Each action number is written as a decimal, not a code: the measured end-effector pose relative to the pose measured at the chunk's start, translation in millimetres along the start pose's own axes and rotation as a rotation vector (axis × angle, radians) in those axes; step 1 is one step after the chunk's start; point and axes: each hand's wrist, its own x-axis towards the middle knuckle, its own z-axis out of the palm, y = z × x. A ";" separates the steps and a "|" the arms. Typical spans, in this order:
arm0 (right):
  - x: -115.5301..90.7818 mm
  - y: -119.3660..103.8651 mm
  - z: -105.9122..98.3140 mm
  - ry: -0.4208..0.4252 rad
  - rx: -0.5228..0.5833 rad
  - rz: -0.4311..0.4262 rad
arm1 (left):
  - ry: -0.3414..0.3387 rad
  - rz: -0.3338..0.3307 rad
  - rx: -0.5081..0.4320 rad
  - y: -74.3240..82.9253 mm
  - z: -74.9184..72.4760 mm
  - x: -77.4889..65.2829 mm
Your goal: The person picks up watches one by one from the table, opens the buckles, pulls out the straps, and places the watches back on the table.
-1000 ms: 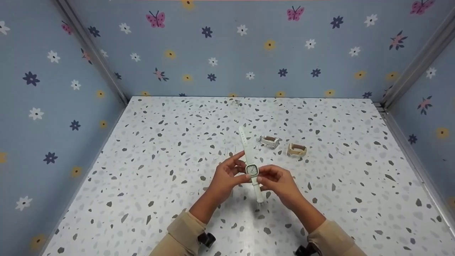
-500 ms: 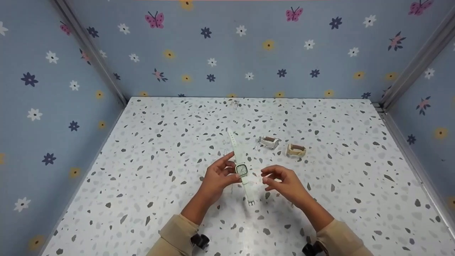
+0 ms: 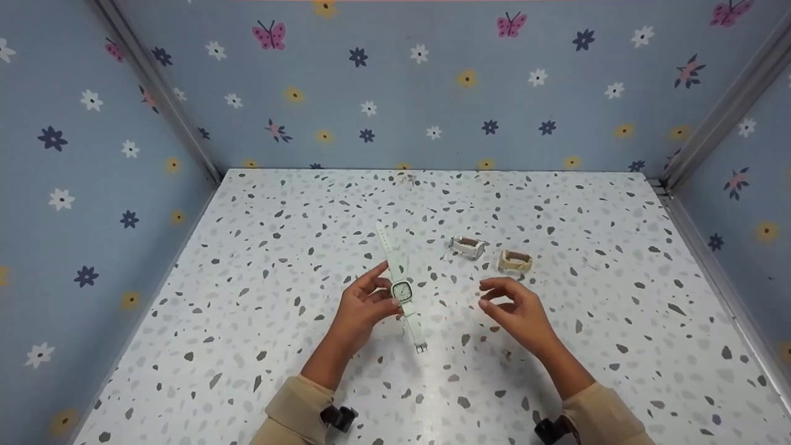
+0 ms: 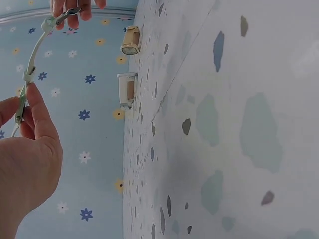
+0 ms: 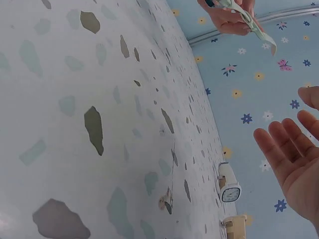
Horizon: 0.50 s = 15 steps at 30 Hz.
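Note:
A pale green wristwatch (image 3: 402, 291) with a squarish face is pinched at its case between the thumb and fingers of my left hand (image 3: 363, 308). Its strap hangs unfastened and straight, with the buckle end toward me. In the left wrist view the strap (image 4: 35, 57) curves up from the left hand (image 4: 35, 149). My right hand (image 3: 518, 309) is apart from the watch, to its right, with loosely bent fingers and nothing in them. The right wrist view shows that same right hand (image 5: 296, 164) with its fingers spread.
Behind the right hand, a white watch (image 3: 468, 246) and a beige watch (image 3: 515, 261) stand on the speckled table (image 3: 278, 247), their straps closed into loops. Blue flowered panels (image 3: 395, 80) enclose the back and sides.
The right hand has let go of the green watch and moved right. The left hand has carried the watch to the left. The white and beige watches stay where they were.

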 end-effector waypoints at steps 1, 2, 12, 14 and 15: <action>0.6 6.0 -1.7 0.014 0.008 -0.006 | 0.003 -0.001 0.001 0.2 -1.6 -0.1; 0.7 6.9 -3.4 0.024 0.009 -0.004 | 0.008 -0.003 0.005 0.4 -3.5 -0.1; 0.5 12.7 -16.3 0.105 0.011 -0.005 | 0.065 -0.029 -0.047 2.8 -22.0 -0.2; 0.9 13.8 -19.6 0.111 0.016 0.017 | 0.075 -0.031 -0.051 2.9 -25.7 -0.3; 1.0 14.2 -21.4 0.111 0.019 0.029 | 0.080 -0.030 -0.052 2.9 -27.5 -0.2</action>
